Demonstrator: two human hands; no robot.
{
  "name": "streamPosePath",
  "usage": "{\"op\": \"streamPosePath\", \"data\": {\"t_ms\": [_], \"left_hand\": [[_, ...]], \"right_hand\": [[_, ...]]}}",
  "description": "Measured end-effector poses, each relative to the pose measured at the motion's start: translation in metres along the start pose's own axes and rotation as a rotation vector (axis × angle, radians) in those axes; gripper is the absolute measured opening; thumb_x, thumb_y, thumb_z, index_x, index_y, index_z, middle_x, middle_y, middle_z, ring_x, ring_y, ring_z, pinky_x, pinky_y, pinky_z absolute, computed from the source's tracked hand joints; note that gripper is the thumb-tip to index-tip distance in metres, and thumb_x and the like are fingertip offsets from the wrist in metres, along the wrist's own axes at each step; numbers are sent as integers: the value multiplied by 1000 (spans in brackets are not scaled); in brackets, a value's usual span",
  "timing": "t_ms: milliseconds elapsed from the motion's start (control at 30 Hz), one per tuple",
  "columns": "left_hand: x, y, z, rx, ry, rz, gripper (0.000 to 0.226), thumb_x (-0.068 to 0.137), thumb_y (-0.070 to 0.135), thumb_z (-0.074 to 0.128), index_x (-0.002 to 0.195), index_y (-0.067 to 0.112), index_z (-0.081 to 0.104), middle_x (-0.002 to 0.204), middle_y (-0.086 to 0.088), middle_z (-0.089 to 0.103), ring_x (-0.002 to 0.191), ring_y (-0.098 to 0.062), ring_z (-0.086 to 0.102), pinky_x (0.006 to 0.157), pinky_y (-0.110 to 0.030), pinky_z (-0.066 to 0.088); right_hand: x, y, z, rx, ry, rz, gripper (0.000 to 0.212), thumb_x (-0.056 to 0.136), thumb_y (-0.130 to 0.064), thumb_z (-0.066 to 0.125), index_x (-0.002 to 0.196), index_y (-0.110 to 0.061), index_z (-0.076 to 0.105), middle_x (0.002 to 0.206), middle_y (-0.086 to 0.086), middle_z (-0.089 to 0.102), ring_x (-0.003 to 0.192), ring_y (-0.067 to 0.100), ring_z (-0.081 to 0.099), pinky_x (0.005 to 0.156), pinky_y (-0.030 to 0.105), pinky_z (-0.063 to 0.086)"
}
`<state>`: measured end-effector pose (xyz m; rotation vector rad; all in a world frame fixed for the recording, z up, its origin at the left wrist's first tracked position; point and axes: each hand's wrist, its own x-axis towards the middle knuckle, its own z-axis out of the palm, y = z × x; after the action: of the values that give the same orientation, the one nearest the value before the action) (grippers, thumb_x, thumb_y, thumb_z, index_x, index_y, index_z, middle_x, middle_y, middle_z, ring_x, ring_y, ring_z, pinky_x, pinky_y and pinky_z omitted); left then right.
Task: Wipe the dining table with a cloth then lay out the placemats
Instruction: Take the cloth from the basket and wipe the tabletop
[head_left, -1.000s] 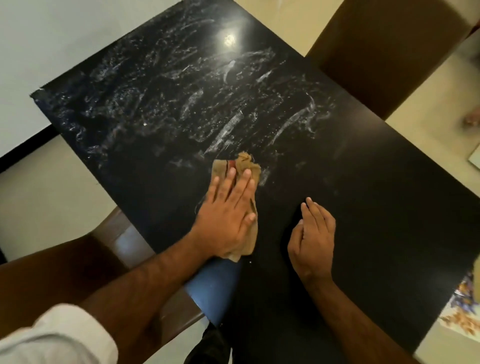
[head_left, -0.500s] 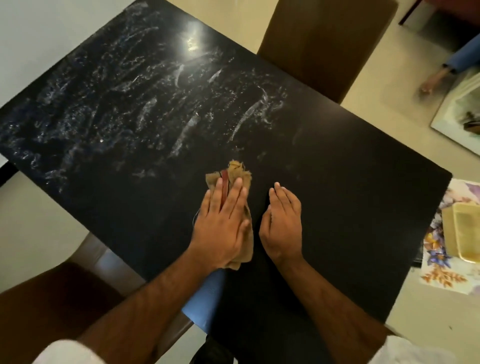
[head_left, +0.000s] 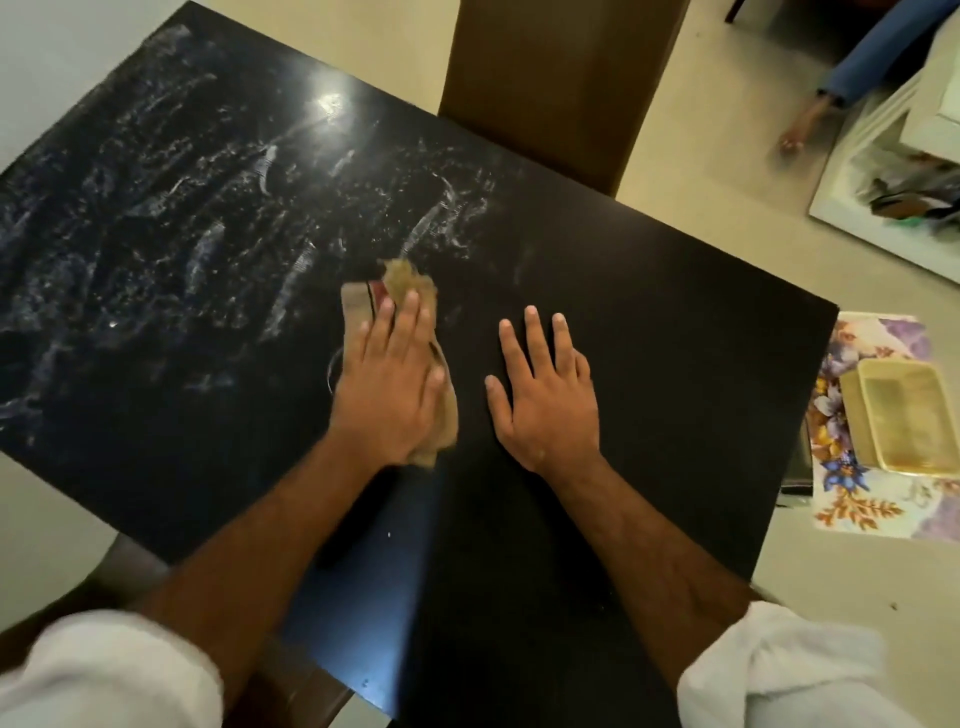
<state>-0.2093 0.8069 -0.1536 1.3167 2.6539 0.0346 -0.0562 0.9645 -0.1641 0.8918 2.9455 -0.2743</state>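
Wiping in hand: cloth (head_left: 410, 283) pressed under left hand (head_left: 387, 395), fingers straight; right hand (head_left: 545, 410) flat, fingers released. Next: sweep smears (head_left: 291, 286) at left end of surface (head_left: 675, 338).

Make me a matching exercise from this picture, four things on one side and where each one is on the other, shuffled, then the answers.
1 crumpled tan cloth
2 right hand
3 yellow plastic tray
4 tall brown chair back

A on the flowered mat
B flat on the bare black tabletop
C beyond the table's far edge
D under the left hand

Pairs: 1-D, 2-B, 3-A, 4-C.
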Motion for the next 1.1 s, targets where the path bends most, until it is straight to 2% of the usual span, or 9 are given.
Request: {"op": "streamPosePath", "data": {"t_ms": [133, 267, 433, 500, 600, 733, 867, 1000, 1100], "left_hand": [[-52, 28, 11, -40, -21, 101, 75, 116, 47, 30, 179, 16, 5, 188, -5, -7, 174, -27, -7, 140, -56, 9], [48, 3, -4, -58, 4, 129, 71, 116, 49, 22, 179, 20, 7, 188, -1, -3, 174, -24, -5, 139, -56, 12], [170, -4, -23, -38, 21, 71, 73, 114, 51, 18, 179, 20, 6, 188, -3, -1, 174, -27, -1, 139, -57, 11], [166, 1, -22, -45, 9, 79, 73, 114, 50, 17, 179, 19, 4, 188, -4, -2, 174, -28, -2, 140, -56, 8], [105, 17, -11, 1, -17, 183, 74, 116, 50, 18, 179, 16, 2, 188, -6, -6, 173, -28, -8, 139, -57, 7], [60, 28, 1, 4, -47, 261, 75, 116, 48, 17, 178, 11, -2, 187, -8, -11, 173, -23, -13, 141, -51, 4], [158, 29, -15, -14, -34, 253, 78, 115, 51, 10, 176, 5, -3, 186, -17, -10, 173, -28, -12, 141, -50, 2], [265, 32, -29, 14, -36, 179, 78, 113, 57, 12, 179, 16, -2, 187, -7, -9, 173, -31, -11, 139, -59, 4], [295, 35, -32, 0, -53, 155, 76, 114, 57, 17, 179, 20, 0, 188, -5, -6, 173, -32, -9, 139, -58, 3]], "right_hand": [[2, 1, -2, 10, -24, -4, 71, 115, -57, 26, 178, -29, 9, 187, 5, -3, 173, 34, -5, 135, 55, 25], [0, 2, -3, 12, -52, -10, 69, 115, -52, 27, 178, -29, 10, 187, 4, -3, 172, 33, -8, 136, 53, 23], [4, 5, 1, 33, -60, -5, 68, 115, -51, 27, 178, -31, 10, 187, 2, -3, 172, 31, -10, 136, 52, 21], [4, 5, 2, 40, -53, 1, 68, 114, -49, 29, 178, -30, 14, 187, 3, 0, 173, 32, -8, 135, 52, 23], [3, 6, 3, 64, -43, -2, 67, 114, -47, 32, 177, -28, 19, 187, 4, 5, 173, 32, -4, 134, 53, 27], [4, 8, 1, 73, -72, -16, 68, 115, -50, 25, 178, -28, 10, 187, 3, -5, 172, 30, -11, 136, 53, 22], [5, 7, 3, 75, -64, 13, 71, 115, -47, 27, 178, -18, 12, 187, 4, -3, 172, 28, -10, 138, 50, 20], [5, 8, 7, 118, -39, 46, 73, 114, -44, 29, 177, -13, 8, 186, 9, -3, 172, 24, -8, 137, 43, 10], [4, 10, 6, 180, -44, 60, 73, 115, -43, 27, 177, -14, 2, 186, 5, -9, 172, 20, -11, 137, 39, 4]]}}
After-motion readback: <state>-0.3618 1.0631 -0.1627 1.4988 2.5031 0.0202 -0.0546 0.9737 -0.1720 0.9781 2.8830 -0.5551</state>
